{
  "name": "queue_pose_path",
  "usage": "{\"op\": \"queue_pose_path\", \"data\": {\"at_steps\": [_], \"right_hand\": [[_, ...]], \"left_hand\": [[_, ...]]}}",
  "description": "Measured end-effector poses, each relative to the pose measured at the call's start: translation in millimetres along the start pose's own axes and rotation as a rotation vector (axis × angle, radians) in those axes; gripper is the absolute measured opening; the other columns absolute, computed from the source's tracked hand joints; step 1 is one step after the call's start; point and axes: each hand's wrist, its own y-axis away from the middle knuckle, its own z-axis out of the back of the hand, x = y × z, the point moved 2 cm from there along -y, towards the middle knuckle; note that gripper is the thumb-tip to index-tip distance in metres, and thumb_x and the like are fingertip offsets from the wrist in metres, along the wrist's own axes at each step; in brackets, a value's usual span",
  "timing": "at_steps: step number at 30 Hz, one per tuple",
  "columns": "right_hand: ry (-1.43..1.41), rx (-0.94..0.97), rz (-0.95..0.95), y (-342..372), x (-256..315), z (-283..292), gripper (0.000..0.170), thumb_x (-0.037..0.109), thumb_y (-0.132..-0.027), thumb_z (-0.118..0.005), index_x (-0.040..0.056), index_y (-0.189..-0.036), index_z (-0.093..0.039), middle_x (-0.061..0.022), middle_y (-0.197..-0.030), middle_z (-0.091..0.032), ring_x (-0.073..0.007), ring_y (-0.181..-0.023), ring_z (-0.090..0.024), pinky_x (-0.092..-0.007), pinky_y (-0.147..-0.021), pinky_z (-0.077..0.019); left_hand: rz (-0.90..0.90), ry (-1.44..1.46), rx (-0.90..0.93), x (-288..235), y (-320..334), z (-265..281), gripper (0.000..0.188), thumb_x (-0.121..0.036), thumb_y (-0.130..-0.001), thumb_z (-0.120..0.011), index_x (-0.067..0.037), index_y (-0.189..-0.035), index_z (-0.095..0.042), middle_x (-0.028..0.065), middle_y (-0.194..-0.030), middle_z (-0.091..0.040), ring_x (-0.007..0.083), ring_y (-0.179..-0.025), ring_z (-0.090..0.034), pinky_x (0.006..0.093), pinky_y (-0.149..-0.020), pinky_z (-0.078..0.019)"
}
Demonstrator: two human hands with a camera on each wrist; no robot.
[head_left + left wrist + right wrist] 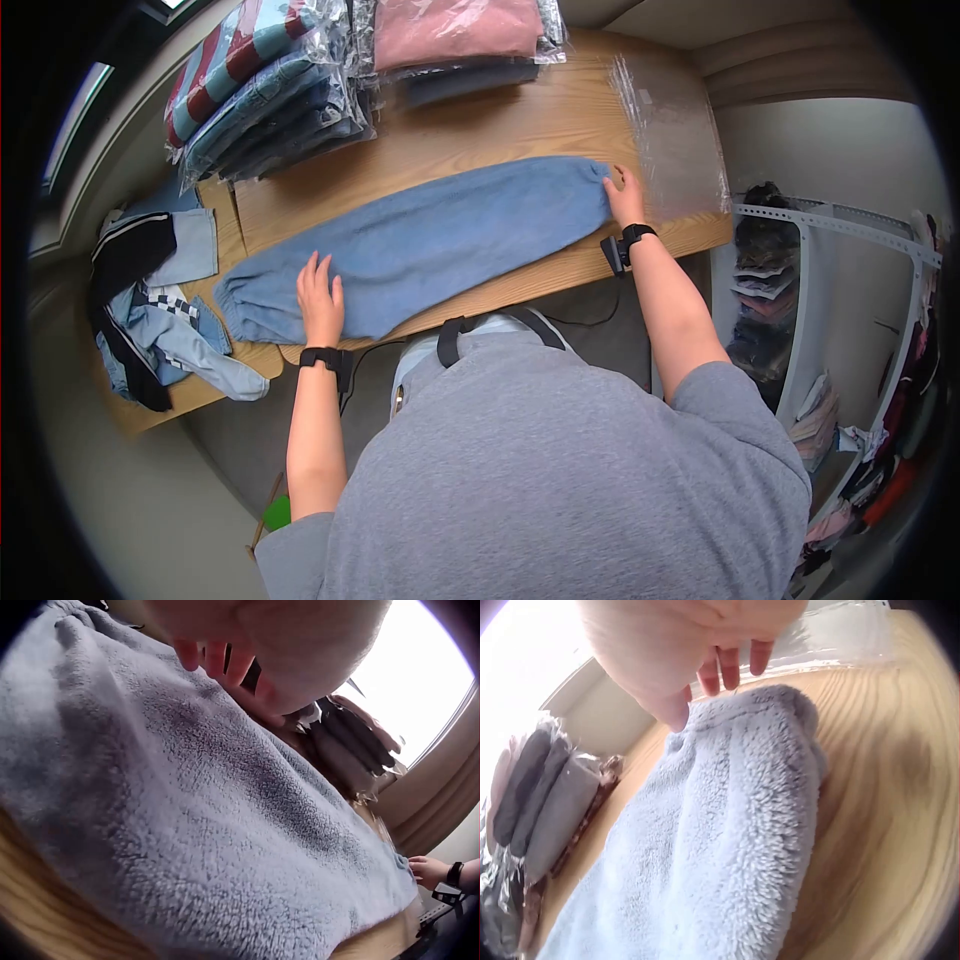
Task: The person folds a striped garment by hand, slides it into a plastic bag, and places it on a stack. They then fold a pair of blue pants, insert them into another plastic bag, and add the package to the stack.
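Observation:
A fuzzy blue garment (430,240), long and folded narrow, lies across the wooden table, its gathered ends at left and right. My left hand (320,300) rests with fingers spread on its left part; in the left wrist view that hand (262,645) is over the plush cloth (195,795). At the right end is my right hand (626,198), fingers loosely bent by the gathered edge. The right wrist view shows the thumb of this hand (697,652) at the edge of the cloth (712,802); whether it pinches the cloth is not clear.
Bagged folded clothes (270,90) and a bagged pink item (455,35) are stacked at the back. Loose denim and black clothes (160,300) lie at the left. Clear plastic bags (680,140) lie at the right, beside a white metal rack (805,300) holding clothes.

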Motion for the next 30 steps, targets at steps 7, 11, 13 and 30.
{"op": "queue_pose_path", "data": {"at_steps": [7, 11, 13, 30], "right_hand": [[0.262, 0.150, 0.413, -15, 46, -4, 0.041, 0.014, -0.073, -0.070, 0.0087, -0.113, -0.058, -0.0105, -0.116, -0.059, -0.0304, -0.110, -0.053, -0.0391, -0.092, -0.0424], [0.165, 0.236, 0.337, -26, 36, -14, 0.035, 0.015, -0.074, -0.070, 0.0068, -0.106, -0.059, -0.0129, -0.109, -0.061, -0.0320, -0.104, -0.055, -0.0397, -0.089, -0.0436], [0.106, 0.314, 0.113, -31, 32, -16, 0.029, 0.017, -0.076, -0.070, 0.0047, -0.100, -0.059, -0.0163, -0.104, -0.061, -0.0344, -0.100, -0.056, -0.0397, -0.085, -0.0450], [-0.664, 0.528, -0.476, -14, 31, -8, 0.046, 0.029, -0.081, -0.070, -0.0037, -0.112, -0.059, -0.0132, -0.105, -0.065, -0.0207, -0.092, -0.061, -0.0317, -0.082, -0.0474]], "left_hand": [[0.065, -0.095, -0.004, -14, -77, -9, 0.037, -0.016, -0.082, -0.062, -0.006, -0.118, -0.056, 0.0139, -0.120, -0.053, 0.0334, -0.109, -0.049, 0.0419, -0.094, -0.0395], [0.036, -0.165, 0.130, -13, -93, -22, 0.025, -0.019, -0.081, -0.063, -0.006, -0.103, -0.060, 0.0123, -0.106, -0.059, 0.0329, -0.103, -0.051, 0.0427, -0.087, -0.0417], [0.026, -0.198, 0.179, -13, -96, -26, 0.022, -0.019, -0.082, -0.062, -0.006, -0.100, -0.060, 0.0127, -0.104, -0.059, 0.0332, -0.101, -0.052, 0.0431, -0.086, -0.0419], [0.346, -0.241, 0.050, 6, -107, -56, 0.019, -0.024, -0.089, -0.053, -0.006, -0.094, -0.058, 0.0145, -0.092, -0.064, 0.0349, -0.090, -0.058, 0.0472, -0.076, -0.0420]]}}
